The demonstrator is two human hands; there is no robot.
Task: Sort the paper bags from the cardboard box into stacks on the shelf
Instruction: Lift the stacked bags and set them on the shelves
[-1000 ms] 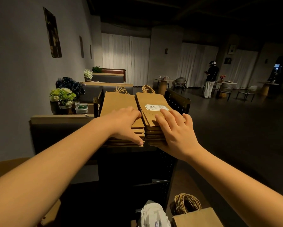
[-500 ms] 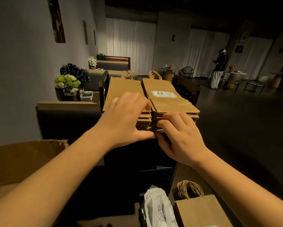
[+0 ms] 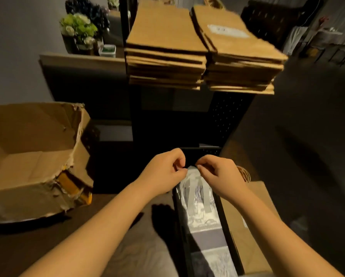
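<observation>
Two stacks of flat brown paper bags lie side by side on top of the black shelf [image 3: 230, 108]: a plain left stack [image 3: 163, 37] and a right stack [image 3: 233, 43] whose top bag carries a white label. Lower down, a white and grey patterned bag [image 3: 201, 208] lies in a black tray. My left hand [image 3: 163, 172] and my right hand [image 3: 219, 174] are together at its top end, fingers curled, pinching that edge. The torn, open cardboard box [image 3: 27, 156] sits at the left; its visible inside shows no bags.
A brown paper bag [image 3: 253, 206] with twine handles lies right of the black tray. Pots of green and dark flowers [image 3: 77, 27] stand on a ledge at the upper left. Dark floor spreads to the right.
Both hands left the brown stacks on top of the shelf and dropped to the patterned bag below. My view tilted down, bringing the cardboard box into sight.
</observation>
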